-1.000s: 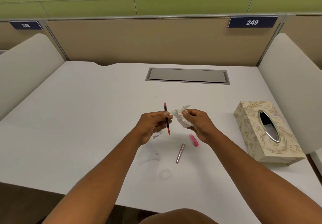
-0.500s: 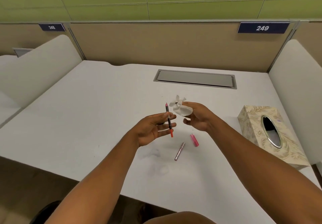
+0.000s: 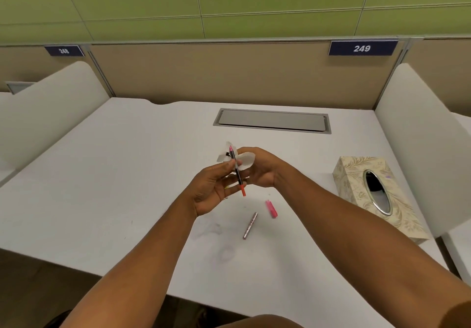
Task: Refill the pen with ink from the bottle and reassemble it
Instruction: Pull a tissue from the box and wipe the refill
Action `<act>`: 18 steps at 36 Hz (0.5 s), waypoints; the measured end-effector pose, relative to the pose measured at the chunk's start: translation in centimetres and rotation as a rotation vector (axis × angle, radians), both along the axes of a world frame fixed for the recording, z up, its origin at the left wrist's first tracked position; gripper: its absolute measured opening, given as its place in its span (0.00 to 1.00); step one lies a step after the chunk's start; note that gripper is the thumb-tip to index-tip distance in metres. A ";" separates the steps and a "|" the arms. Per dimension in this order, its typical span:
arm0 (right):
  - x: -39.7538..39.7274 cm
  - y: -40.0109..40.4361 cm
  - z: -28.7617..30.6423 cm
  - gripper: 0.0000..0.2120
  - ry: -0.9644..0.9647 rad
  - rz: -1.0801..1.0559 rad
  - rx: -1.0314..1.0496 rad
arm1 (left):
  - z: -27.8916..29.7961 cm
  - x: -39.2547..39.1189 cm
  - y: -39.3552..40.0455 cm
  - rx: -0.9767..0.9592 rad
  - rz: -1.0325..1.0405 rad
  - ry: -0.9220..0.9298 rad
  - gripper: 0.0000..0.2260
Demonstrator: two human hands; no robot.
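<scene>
My left hand (image 3: pixel 211 190) holds a thin dark pen refill (image 3: pixel 237 172) between thumb and fingers, pink end up and orange end down, above the white desk (image 3: pixel 102 187). Right behind the refill's upper end my right hand (image 3: pixel 262 169) grips a crumpled white tissue (image 3: pixel 246 160) with a dark ink spot on it. On the desk below the hands lie a silvery pen barrel (image 3: pixel 250 225) and a small pink cap (image 3: pixel 271 209). No ink bottle is in view.
A patterned tissue box (image 3: pixel 356 182) with an oval opening stands at the right. A grey cable hatch (image 3: pixel 272 121) is set into the desk's far side. White side dividers and a tan back panel enclose the desk. Faint smudges mark the surface near the front edge.
The tissue in my right hand has moved left and now sits against the refill's upper end. My left hand has closed its fingers more around the refill.
</scene>
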State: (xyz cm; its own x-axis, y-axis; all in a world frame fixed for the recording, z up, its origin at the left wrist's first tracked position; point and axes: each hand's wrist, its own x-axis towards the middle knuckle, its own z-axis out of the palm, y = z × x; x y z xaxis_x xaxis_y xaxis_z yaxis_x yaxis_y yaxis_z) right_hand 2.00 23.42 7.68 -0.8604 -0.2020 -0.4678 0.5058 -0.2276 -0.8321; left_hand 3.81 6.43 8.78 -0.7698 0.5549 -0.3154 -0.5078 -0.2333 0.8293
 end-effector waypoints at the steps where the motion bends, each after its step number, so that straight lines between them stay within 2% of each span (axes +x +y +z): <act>1: -0.2 -0.1 0.0 0.12 -0.004 0.003 -0.007 | 0.1 0.0 0.0 0.003 0.004 0.001 0.19; 5: -1.0 -0.8 0.0 0.12 -0.016 0.018 -0.015 | 0.4 -0.1 0.0 -0.004 0.021 0.006 0.25; 11: -1.7 -1.7 0.2 0.07 -0.068 0.063 -0.020 | 0.5 -0.4 -0.8 -0.006 -0.002 -0.004 0.17; 18: -2.3 -2.5 -0.3 0.08 -0.103 0.122 -0.085 | 0.4 -1.1 -1.9 0.017 -0.028 -0.030 0.15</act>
